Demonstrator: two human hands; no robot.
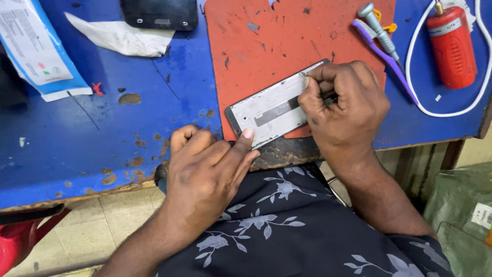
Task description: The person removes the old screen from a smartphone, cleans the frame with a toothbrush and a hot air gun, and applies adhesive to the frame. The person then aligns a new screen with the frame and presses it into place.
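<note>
Paint flakes off the worn blue wooden workbench (102, 128), where a blue-and-white printed packet (36, 48) and a crumpled white paper (120, 37) lie at the far left. The left hand (205, 174) curls loosely, thumb tip pressing the near edge of the grey metal phone frame (269, 110) lying tilted on a scuffed red mat (277, 41). The right hand (346, 105) pinches closed at the frame's upper right end. Beyond sits a red cylindrical canister (451, 46).

phone frame (266, 110) laid on mat (287, 46) at table (77, 149) edge | left hand (205, 174) at its near corner, right hand (343, 105) on its right end | screwdriver (378, 31) and canister (451, 46) set right (behind) | second phone (159, 13) placed behind-left
</note>
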